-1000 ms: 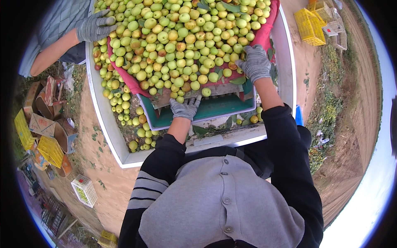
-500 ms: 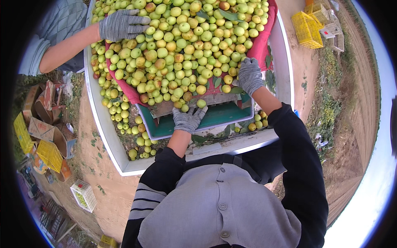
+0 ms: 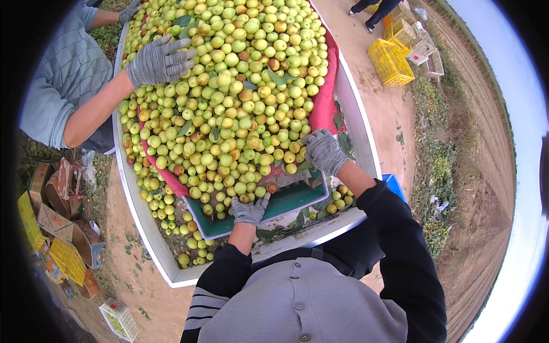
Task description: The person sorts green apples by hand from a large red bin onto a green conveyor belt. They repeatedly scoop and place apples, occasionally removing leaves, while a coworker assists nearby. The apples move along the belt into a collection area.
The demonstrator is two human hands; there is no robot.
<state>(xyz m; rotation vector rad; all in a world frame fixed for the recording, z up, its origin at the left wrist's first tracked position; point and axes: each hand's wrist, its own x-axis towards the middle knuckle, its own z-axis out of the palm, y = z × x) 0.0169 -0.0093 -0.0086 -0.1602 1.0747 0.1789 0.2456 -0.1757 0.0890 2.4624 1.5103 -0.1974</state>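
Note:
A large heap of round green-yellow jujubes, some with brown patches, fills the white-sided truck bed. My left hand, in a grey glove, is at the heap's near edge with fingers spread upward, touching the lowest fruit. Below that hand a green tray with a pale rim shows; jujubes lie over its left part. My right hand, also gloved, is at the heap's right edge beside a red cloth. Its fingers curl downward, and what they grip is hidden.
A co-worker's gloved hand lies on the heap at the left; their other hand is farther back. Loose jujubes lie beside the tray. Yellow crates, cardboard boxes and a blue crate stand around the bed.
Jujubes have slid down over the left part of the green tray, covering much of the wooden board. The whole view has shifted; my hands stay at nearly the same places on the bed.

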